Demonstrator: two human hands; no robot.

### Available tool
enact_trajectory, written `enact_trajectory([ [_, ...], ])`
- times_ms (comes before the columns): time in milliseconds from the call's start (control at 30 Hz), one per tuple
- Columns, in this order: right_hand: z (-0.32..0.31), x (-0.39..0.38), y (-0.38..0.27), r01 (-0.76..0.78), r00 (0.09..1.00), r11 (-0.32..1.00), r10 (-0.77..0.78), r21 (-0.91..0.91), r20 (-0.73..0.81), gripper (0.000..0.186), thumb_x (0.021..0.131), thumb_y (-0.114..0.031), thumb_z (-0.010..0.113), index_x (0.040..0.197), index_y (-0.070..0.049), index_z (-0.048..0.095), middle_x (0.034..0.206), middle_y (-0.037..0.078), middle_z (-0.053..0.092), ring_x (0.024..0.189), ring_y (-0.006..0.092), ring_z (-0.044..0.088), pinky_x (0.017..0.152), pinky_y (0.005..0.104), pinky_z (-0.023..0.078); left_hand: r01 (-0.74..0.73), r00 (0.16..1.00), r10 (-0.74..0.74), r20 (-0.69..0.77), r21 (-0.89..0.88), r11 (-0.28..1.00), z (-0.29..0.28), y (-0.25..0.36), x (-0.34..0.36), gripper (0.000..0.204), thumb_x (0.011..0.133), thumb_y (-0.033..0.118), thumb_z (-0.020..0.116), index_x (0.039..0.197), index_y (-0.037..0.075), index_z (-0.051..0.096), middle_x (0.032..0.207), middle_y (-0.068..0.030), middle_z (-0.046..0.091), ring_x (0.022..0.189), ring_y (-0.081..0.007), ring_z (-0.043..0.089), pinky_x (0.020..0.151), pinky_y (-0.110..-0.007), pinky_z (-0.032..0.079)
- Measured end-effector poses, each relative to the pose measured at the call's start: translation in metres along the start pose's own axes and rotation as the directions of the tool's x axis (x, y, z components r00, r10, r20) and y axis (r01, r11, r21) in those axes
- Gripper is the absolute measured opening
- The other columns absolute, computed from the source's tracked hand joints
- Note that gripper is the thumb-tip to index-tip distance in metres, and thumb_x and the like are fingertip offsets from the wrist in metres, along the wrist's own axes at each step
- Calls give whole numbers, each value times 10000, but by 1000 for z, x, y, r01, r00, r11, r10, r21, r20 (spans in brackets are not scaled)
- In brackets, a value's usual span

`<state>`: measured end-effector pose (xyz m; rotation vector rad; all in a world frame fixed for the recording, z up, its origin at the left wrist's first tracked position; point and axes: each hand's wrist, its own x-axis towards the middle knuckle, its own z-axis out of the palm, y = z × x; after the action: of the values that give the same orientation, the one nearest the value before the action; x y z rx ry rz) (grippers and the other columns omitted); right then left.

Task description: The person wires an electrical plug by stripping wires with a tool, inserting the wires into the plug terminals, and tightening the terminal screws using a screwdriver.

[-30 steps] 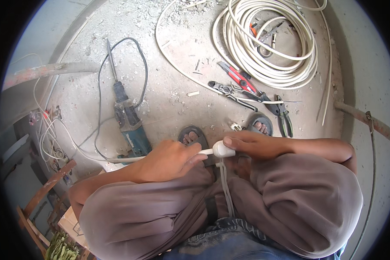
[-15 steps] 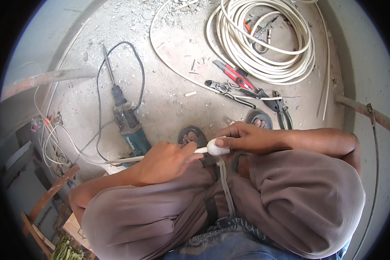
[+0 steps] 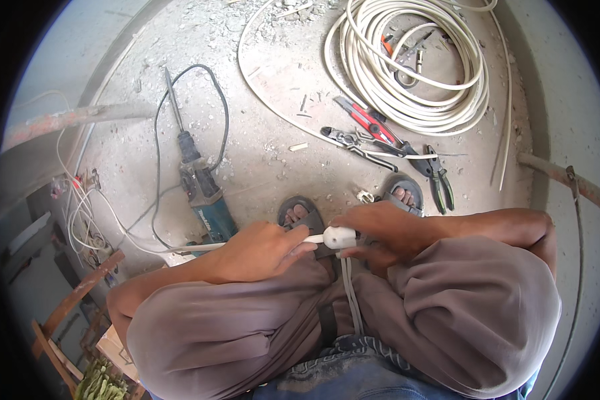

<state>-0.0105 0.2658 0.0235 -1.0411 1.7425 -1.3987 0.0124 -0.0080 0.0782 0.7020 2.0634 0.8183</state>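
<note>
My left hand (image 3: 263, 250) is closed around a white cable (image 3: 200, 247) just short of its end. The cable runs into a white rounded plug body (image 3: 340, 237) with small holes in its face, which my right hand (image 3: 377, 233) grips between thumb and fingers. A small cream and metal piece (image 3: 365, 196) lies on the floor just beyond my right hand. Farther forward are a red utility knife (image 3: 363, 119), a black-handled crimping or stripping tool (image 3: 343, 139) and black and green pliers (image 3: 440, 183).
A teal demolition hammer (image 3: 207, 207) with a chisel bit lies front left beside tangled wires (image 3: 87, 227). A large white cable coil (image 3: 407, 107) sits front right, with rubble (image 3: 247, 17) beyond. Rusty pipes (image 3: 560, 173) (image 3: 60, 123) protrude at both sides. Wooden pieces (image 3: 67, 280) stand lower left.
My right hand has shifted its grip on the plug body: the thumb has left its front and now sits lower, and the piece is turned to show its holes.
</note>
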Motion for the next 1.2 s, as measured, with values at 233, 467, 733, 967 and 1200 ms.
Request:
enact_trajectory([
  [233,-17,11,-8,-548,836,554,378,627,398,435,1027,-440,570,1194,-39,599,892,64,632,879,185,647,776,345,507,70,997,-69,-19,109,992,-4,8,-3,294,1021,292,565,897,25,556,584,-216,578,562,-455,595,522,-524,473],
  [467,-21,9,-1,210,967,854,-253,-476,-29,426,931,-344,688,1194,-23,592,990,112,634,929,271,633,831,375,497,113,993,-116,-1,-216,970,-1,6,0,311,1026,269,555,872,1,595,638,-257,586,596,-467,592,582,-545,457],
  [733,-6,8,-8,-273,962,904,247,328,120,386,1005,-363,610,1128,3,621,890,88,639,827,246,663,762,352,514,15,997,-13,-74,28,1000,5,2,-4,284,1018,276,574,920,10,579,586,-225,577,549,-439,600,505,-517,463],
  [967,-22,26,0,-548,837,593,383,590,391,486,1040,-460,525,1171,-2,618,944,93,654,869,215,665,814,347,518,33,989,-31,-142,9,999,-1,3,-4,270,1009,255,593,919,1,576,598,-230,576,557,-444,593,512,-506,455],
  [1200,-23,26,5,355,874,576,-483,-736,44,480,769,-200,661,1194,13,596,853,90,546,834,254,566,823,384,447,220,974,-226,23,-332,917,-14,12,-1,262,1023,177,555,902,-54,574,658,-271,508,565,-427,456,548,-450,382],
])
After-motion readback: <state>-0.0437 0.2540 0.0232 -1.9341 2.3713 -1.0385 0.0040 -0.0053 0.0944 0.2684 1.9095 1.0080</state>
